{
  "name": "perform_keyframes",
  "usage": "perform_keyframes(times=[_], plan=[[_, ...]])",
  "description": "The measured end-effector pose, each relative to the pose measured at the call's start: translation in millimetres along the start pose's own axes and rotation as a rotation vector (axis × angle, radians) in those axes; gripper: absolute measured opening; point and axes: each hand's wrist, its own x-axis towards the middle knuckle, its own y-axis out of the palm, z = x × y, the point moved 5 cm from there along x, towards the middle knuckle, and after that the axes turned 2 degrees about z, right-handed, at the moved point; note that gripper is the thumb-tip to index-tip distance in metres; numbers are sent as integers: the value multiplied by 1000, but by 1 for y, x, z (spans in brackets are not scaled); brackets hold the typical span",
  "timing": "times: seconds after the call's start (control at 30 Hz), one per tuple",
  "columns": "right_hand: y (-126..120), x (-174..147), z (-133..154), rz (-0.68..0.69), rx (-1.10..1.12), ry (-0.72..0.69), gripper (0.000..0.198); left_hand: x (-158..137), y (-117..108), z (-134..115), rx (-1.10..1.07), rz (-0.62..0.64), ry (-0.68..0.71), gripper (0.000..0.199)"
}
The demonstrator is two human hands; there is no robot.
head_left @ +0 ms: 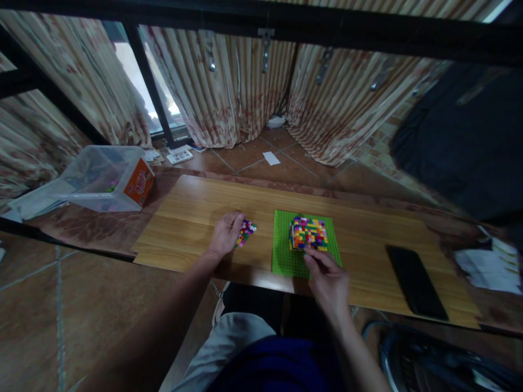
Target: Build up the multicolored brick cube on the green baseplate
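A block built of many-coloured small bricks (309, 231) stands on a green studded baseplate (281, 264). At the block's near edge, the thumb and forefinger of my right hand (330, 277) are pinched together; between the tips is what looks like a small building brick, mostly hidden. Left of the baseplate, a loose pile of small coloured bricks (246, 233) lies on the wooden board. My left hand (224, 235) rests against the left side of this pile with its fingers curled in. Whatever its fingertips hold, if anything, is hidden.
A clear plastic bin (108, 179) with an orange label stands at the left end, some coloured pieces inside. A black phone-like slab (415, 282) lies on the wooden board (196, 204) at right. White papers or packets (488, 267) lie beyond it. A dark bar crosses overhead.
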Motion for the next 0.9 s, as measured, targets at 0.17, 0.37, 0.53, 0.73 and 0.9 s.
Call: perform_keyframes(times=[0.17, 0.37, 0.53, 0.73, 0.9], plan=[[-19, 10, -3, -86, -102, -34, 28, 0, 0, 1, -8, -2, -3, 39], [-20, 16, -2, -143, -269, -91, 28, 0, 0, 1, -18, -13, -6, 40], [-15, 20, 4, -128, -409, -181, 28, 0, -1, -1, -24, -27, -2, 39], [-13, 24, 7, -155, -503, -264, 29, 0, -2, -3, -19, -21, 15, 40], [-14, 26, 4, -215, -500, -298, 27, 1, -2, -3, -12, -10, 10, 38]])
